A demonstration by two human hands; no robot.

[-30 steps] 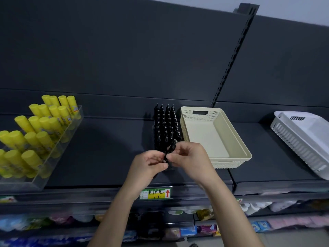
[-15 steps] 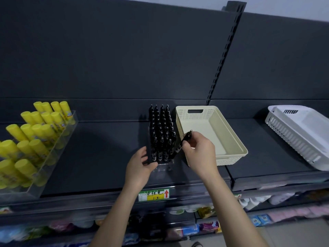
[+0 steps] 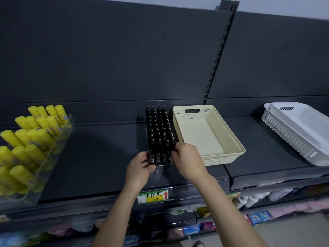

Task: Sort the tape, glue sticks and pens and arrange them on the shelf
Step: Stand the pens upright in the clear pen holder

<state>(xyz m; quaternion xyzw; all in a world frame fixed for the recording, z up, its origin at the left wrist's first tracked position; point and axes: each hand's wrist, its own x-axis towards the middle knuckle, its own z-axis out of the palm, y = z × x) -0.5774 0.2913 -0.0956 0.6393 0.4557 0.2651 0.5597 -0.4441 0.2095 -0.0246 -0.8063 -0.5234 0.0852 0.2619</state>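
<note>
The dark shelf [image 3: 99, 157] carries yellow glue sticks [image 3: 35, 139] in a clear tray at the left, a white basket [image 3: 292, 136] at the right and a cream basket [image 3: 188, 114] between them. Just beside the cream basket's left wall stands a clear holder [image 3: 162, 168] packed with upright black pens [image 3: 159, 129]. The left hand [image 3: 140, 168] curls its fingers round the holder's front left corner, and the right hand [image 3: 187, 161] curls its fingers round the holder's right side.

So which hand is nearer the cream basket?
Right. The right hand is beside the basket, at its front left corner; the left hand is beyond the pen rack.
</note>
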